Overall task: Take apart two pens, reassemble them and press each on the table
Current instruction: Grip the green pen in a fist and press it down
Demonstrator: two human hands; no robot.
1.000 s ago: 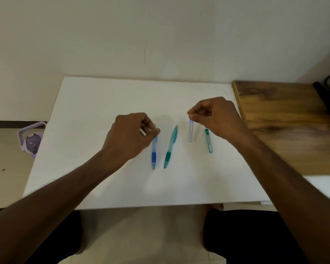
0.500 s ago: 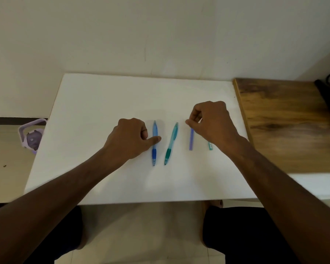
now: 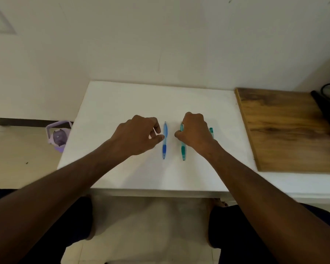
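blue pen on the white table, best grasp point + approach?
Pinch the blue pen across its paler upper barrel, coming from above on its left. It lies flat, pointing away from the person, with bare table either side, and the left hand already sits beside that section. The darker grip zone nearer the person would probably hold well too.

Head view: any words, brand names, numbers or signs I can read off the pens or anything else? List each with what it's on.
None can be read.
Blue pen: no print legible on the barrel.
Teal pen: partly under the right hand; no print visible.
Small teal piece beside that hand: too small and blurred to tell.
Purple container on the floor: no label legible.
Wooden board: only grain, no text.
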